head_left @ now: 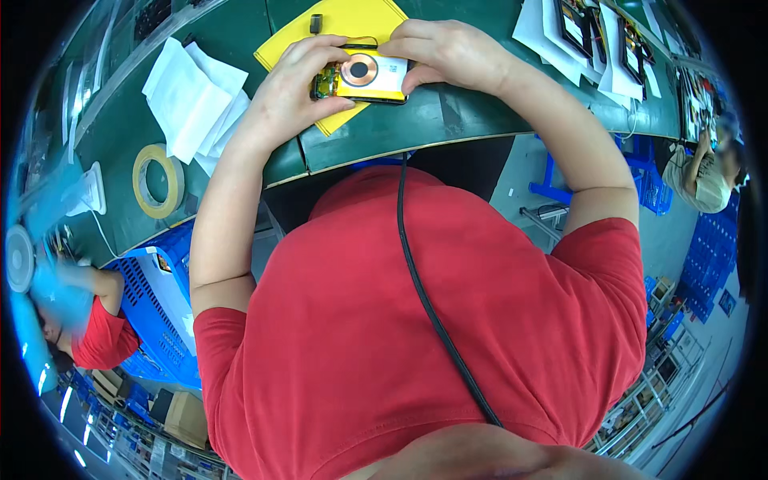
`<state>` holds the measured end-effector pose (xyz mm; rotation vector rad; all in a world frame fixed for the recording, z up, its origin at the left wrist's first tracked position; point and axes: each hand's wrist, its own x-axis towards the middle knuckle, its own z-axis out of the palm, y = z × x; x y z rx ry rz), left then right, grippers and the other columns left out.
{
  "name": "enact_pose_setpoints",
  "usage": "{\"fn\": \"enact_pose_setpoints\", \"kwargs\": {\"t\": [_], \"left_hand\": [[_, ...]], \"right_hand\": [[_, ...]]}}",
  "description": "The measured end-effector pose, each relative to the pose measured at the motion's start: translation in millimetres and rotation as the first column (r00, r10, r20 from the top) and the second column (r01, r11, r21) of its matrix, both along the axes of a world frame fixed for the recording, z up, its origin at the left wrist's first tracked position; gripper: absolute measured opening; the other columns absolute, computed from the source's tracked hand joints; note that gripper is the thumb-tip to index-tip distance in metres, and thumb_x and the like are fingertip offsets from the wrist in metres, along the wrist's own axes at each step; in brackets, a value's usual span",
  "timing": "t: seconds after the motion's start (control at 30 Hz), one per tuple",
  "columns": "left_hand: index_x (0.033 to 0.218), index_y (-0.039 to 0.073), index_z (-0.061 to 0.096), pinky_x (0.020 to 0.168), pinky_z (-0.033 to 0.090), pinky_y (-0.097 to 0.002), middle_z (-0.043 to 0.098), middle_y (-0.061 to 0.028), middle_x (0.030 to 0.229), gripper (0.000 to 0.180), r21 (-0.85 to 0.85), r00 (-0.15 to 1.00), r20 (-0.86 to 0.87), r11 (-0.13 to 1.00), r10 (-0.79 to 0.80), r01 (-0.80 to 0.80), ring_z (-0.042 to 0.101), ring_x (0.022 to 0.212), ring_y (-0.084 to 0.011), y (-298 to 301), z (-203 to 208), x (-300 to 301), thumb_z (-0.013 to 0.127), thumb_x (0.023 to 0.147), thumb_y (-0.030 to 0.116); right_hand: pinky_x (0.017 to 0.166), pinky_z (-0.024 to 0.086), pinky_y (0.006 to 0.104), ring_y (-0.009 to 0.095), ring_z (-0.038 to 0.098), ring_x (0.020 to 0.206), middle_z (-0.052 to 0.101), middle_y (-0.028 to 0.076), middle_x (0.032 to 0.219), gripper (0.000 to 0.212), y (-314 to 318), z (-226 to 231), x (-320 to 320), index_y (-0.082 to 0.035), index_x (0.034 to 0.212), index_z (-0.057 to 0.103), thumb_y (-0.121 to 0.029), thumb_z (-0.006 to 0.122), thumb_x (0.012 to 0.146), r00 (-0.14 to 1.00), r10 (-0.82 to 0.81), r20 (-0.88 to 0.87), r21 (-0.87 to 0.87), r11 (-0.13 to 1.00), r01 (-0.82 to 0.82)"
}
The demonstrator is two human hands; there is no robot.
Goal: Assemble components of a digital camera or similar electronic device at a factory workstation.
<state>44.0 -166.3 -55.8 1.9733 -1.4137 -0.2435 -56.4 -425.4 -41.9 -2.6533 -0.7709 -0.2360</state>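
A small rectangular electronic device (390, 74) with a round copper coil, a yellow-and-white face and a dark edge lies between my hands. Bare green circuitry shows at its left end. My left hand (282, 92) grips that end, thumb at the near edge and fingers over the far side. Around the right end closes my right hand (452, 54), fingertips on the top corner and thumb by the near corner. Beneath the device, a yellow sheet (288, 38) rests on the green bench (480, 108). A small dark block (317, 24) sits on the sheet beyond my left fingers.
White papers (186, 104) and a tape roll (142, 182) lie to the left. Dark-framed parts (574, 28) on white sheets stand at the far right. A blue crate (152, 312) is below the bench's left edge. Other people (102, 334) sit at both sides.
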Motion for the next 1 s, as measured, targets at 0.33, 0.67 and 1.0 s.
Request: {"fn": "enact_pose_setpoints", "kwargs": {"t": [0.33, 0.67, 1.0], "left_hand": [[0.121, 0.009, 0.057, 0.112, 0.040, -0.0396, 0.050, -0.0063, 0.145, 0.050, -0.006, 0.995, -0.080, 0.998, -0.067, 0.066, 0.048, 0.134, -0.0273, 4, -4, 9, 0.078, 0.075, 0.009], [0.140, 0.009, 0.049, 0.110, 0.037, -0.0472, 0.042, -0.0215, 0.145, 0.096, 0.109, 0.901, 0.214, 0.908, 0.376, -0.405, 0.041, 0.133, -0.0379, -9, 1, -48, 0.085, 0.064, 0.056], [0.129, 0.012, 0.060, 0.109, 0.041, -0.0409, 0.049, -0.0149, 0.143, 0.067, 0.109, 0.934, 0.202, 0.941, 0.295, -0.321, 0.049, 0.128, -0.0339, 5, 14, -19, 0.084, 0.072, 0.036]], "right_hand": [[0.066, 0.056, 0.0356, 0.027, 0.068, 0.081, 0.063, 0.009, 0.100, 0.034, -12, 5, 16, -0.006, 0.109, 0.063, -0.027, 0.070, 0.083, 0.931, 0.340, 0.134, -0.127, 0.937, -0.324], [0.071, 0.057, 0.0355, 0.026, 0.069, 0.087, 0.065, 0.011, 0.104, 0.032, -1, 0, 9, -0.005, 0.112, 0.063, -0.020, 0.070, 0.084, 0.898, 0.374, 0.233, -0.219, 0.920, -0.326], [0.071, 0.057, 0.0336, 0.023, 0.068, 0.084, 0.066, 0.007, 0.097, 0.020, 18, -3, -16, -0.007, 0.098, 0.068, -0.015, 0.074, 0.080, 0.955, -0.062, 0.291, 0.076, 0.996, 0.042]]}}
